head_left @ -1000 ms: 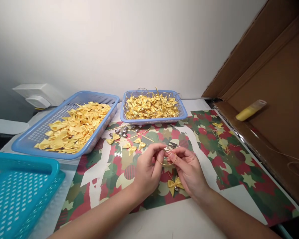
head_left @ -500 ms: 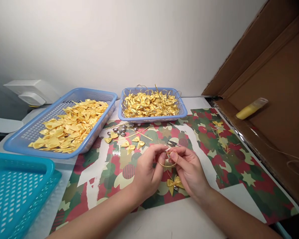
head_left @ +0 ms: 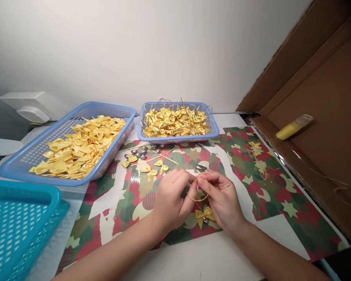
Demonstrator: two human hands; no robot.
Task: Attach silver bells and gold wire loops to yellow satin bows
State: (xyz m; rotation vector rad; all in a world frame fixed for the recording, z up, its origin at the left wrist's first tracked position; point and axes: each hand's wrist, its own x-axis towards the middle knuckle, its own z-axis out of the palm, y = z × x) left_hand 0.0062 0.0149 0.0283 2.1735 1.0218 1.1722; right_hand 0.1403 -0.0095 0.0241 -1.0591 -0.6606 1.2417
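My left hand (head_left: pixel 171 199) and my right hand (head_left: pixel 222 199) meet over the patterned paper (head_left: pixel 275 187), both pinching the top of a thin gold cord loop (head_left: pixel 196 191). A yellow ribbon bow with a small silver bell (head_left: pixel 204 215) hangs at the loop's lower end, just under my right hand. Small scissors (head_left: pixel 202 168) lie on the paper right behind my fingers. A few loose yellow bows (head_left: pixel 152 169) and silver bells (head_left: pixel 140 153) lie further back, with gold cord pieces (head_left: pixel 160 157) among them.
A large blue basket (head_left: pixel 26 164) of plain yellow bows stands at the back left. A smaller blue basket (head_left: pixel 178 137) of bows with gold loops sits behind the paper. A turquoise basket (head_left: pixel 20 222) is near left. An open cardboard box (head_left: pixel 324 117) with a yellow stick (head_left: pixel 292 127) fills the right.
Both hands stayed together on the gold loop, with the fingers shifting slightly; the loop looks a little rounder and lower. The view has tipped up a little.
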